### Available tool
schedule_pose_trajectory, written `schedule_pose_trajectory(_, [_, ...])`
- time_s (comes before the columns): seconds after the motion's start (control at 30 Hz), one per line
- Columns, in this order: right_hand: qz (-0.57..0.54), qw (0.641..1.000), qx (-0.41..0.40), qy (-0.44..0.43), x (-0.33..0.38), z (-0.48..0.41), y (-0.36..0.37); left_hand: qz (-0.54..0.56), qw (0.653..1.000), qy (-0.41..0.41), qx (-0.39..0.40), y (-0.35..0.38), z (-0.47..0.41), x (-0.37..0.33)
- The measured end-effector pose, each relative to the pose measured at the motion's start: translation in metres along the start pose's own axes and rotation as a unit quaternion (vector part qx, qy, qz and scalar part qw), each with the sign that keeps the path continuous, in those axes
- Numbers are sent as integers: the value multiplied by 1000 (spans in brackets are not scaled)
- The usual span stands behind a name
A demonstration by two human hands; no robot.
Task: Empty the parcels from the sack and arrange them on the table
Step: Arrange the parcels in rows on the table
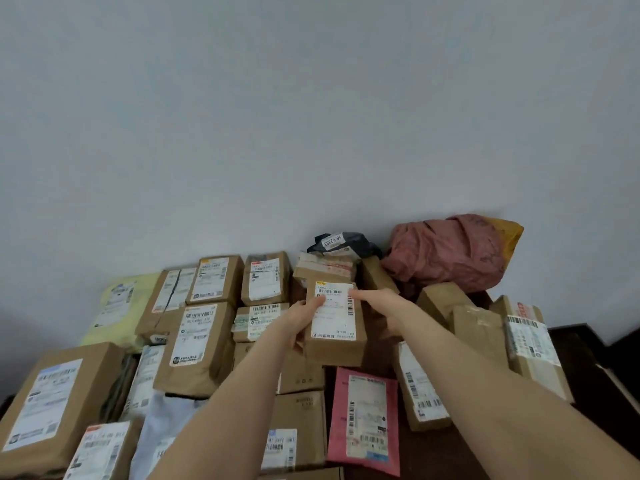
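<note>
From the head camera, the job looks well advanced: the worktop (427,457) is crowded with parcels laid label-up, mostly in rough rows running back to the wall. One brown box (334,329) is not yet set down. It is held a little above the others near the middle of the spread. The left hand (304,320) grips its left edge with the thumb on the white label, and the right hand (386,315) holds the right edge with a digit lying across the label's top corner. The crumpled pinkish-red sack (446,254) slumps against the wall at the far right. It looks largely deflated, though whether anything is left inside cannot be told. What remains, by my reading, is finding a gap for this box and tidying the right side, where several boxes (478,327) lie tilted and overlapping. A yellow mailer (114,306) sits far left, a black poly bag (341,242) rests on a stack at the back, and a pink mailer (363,417) lies in front, just below the held box. Free space is scarce, and the stacked parcels directly behind the box crowd any placement there.
</note>
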State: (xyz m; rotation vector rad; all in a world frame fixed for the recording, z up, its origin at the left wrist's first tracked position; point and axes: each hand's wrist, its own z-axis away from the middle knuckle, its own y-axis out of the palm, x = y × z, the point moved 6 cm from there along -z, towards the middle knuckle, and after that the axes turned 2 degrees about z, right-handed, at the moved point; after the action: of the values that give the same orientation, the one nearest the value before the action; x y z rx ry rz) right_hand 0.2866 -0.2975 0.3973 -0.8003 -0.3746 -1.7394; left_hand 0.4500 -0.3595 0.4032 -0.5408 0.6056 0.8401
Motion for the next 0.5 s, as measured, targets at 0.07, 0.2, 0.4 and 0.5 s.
schedule_pose_trajectory(0.07, [23, 1000, 5, -1, 13, 10, 11, 1, 1000, -9, -27, -18, -14, 3])
schedule_pose_trajectory(0.2, [42, 998, 48, 23, 18, -8, 47, -24, 996, -32, -77, -52, -36, 6])
schedule_pose_trajectory(0.4, [35, 999, 39, 4, 24, -30, 80, -39, 987, -38, -151, -85, -49, 1])
schedule_pose_trajectory(0.5, [9, 990, -134, -34, 41, -45, 46, -101, 969, 27, -224, -104, -69, -23])
